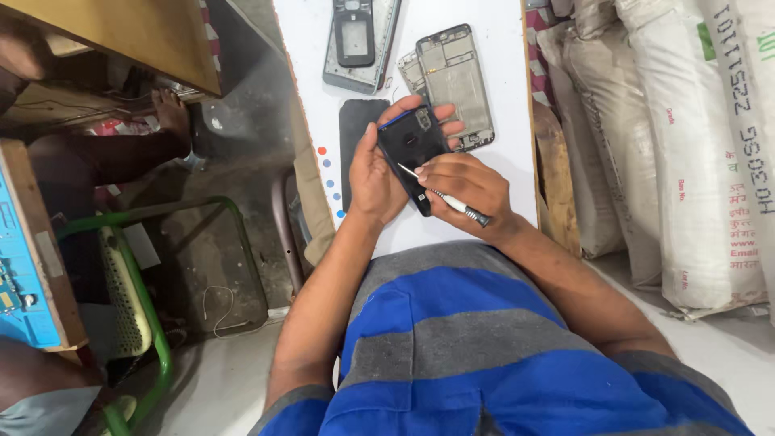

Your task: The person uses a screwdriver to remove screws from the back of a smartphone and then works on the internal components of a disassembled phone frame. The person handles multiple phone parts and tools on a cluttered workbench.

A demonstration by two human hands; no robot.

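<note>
Left hand: my left hand (377, 173) cradles the black phone (412, 149) from its left side, palm under it, thumb lying up along the near edge, fingertips curling round the far edge.
Left arm: bare forearm runs up from my lap, wrist bent slightly inward toward the phone.
Right hand: my right hand (468, 187) sits just right of the phone, knuckles up, fingers pinched narrow around a small screwdriver (444, 196).
Screwdriver: metal shaft angled up and left, its tip touching the phone's back near the lower middle; dark ribbed handle pokes out past my thumb.
Right arm: forearm comes in from the lower right, elbow out, wrist dropped over the white table (500, 48) edge.
Phone: held above the table's near edge, back facing me, tilted, camera cutout toward the far end.
Behind my hands: a dark flat panel (355, 137) lies on the table beside my left hand; a bare phone frame (456, 77) lies just past my fingertips; a grey frame (359, 40) sits further off.
Right of the table: white sacks (686, 145) stand stacked.
</note>
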